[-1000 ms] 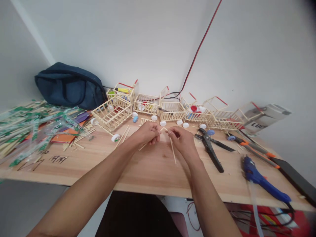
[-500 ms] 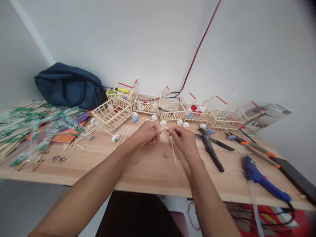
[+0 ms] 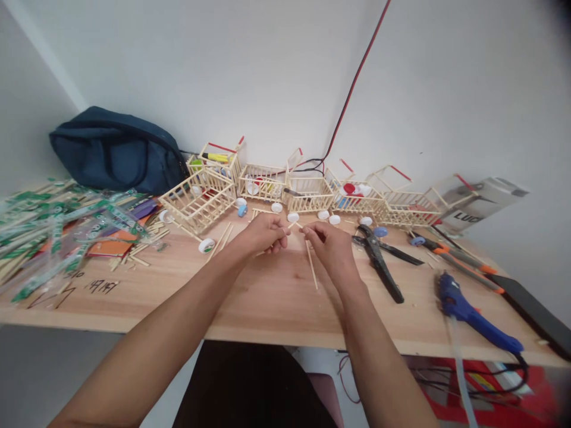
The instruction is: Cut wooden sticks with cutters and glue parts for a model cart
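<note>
Both of my hands meet over the middle of the wooden table. My left hand is closed in a pinch on a thin wooden stick whose tip shows between the two hands. My right hand is closed too, and it pinches a stick that slants down toward me along the tabletop. The fingertips of the two hands almost touch. Just behind them lie white bottle caps and a row of small stick-built carts.
A dark blue bag sits at the back left beside a heap of green-printed wrappers. Black pliers, orange-handled tools and a blue glue gun lie at the right. A red cable runs up the wall.
The hands stay together with hardly any shift. The view has tilted slightly, so everything sits a little lower and farther left.
</note>
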`<state>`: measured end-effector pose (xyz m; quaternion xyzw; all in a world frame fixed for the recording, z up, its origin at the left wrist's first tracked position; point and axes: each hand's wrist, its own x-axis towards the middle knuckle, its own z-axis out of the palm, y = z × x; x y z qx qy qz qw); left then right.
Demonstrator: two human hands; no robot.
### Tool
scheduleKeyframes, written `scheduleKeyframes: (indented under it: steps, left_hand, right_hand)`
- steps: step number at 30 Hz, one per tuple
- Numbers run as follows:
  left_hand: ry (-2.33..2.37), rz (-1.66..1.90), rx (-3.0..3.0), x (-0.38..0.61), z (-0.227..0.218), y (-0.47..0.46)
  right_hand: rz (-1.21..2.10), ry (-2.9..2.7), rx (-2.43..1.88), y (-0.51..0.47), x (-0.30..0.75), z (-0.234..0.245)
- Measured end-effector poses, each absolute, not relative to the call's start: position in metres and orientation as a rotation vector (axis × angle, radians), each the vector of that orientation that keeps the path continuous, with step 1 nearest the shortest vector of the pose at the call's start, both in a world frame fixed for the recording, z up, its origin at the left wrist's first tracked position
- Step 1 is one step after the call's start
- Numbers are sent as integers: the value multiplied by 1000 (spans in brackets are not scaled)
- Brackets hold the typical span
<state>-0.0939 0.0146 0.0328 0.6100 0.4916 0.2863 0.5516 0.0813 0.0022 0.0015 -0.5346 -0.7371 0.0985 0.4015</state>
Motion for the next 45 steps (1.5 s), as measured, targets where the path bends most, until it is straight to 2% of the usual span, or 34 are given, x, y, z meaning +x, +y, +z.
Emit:
scheduleKeyframes:
  steps: [29, 45]
  left_hand:
    - [1034, 728, 1423, -96, 27, 17]
    - [1059, 712, 1491, -95, 31, 16]
  right_hand:
    - [332, -1850, -1368, 0, 81, 2]
    - [254, -1870, -1377, 0, 79, 2]
